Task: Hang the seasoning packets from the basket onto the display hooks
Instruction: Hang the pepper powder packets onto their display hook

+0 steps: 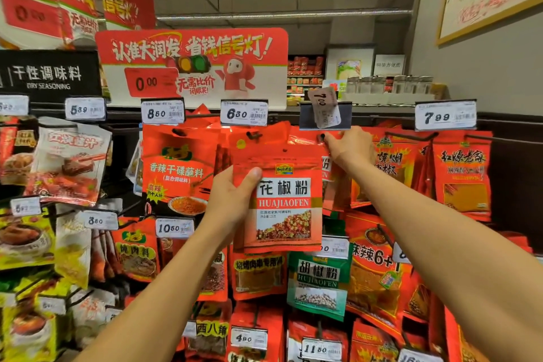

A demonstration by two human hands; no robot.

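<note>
The left hand [232, 194] pinches a red seasoning packet [283, 203] up in front of the rack, the right hand [349, 147] pinches packets at the hook [321, 137], so next the packet's hole must slide on.

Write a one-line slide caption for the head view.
Left hand holds red Huajiaofen packets while right hand pinches a hanging packet's top at the display hook.
</note>
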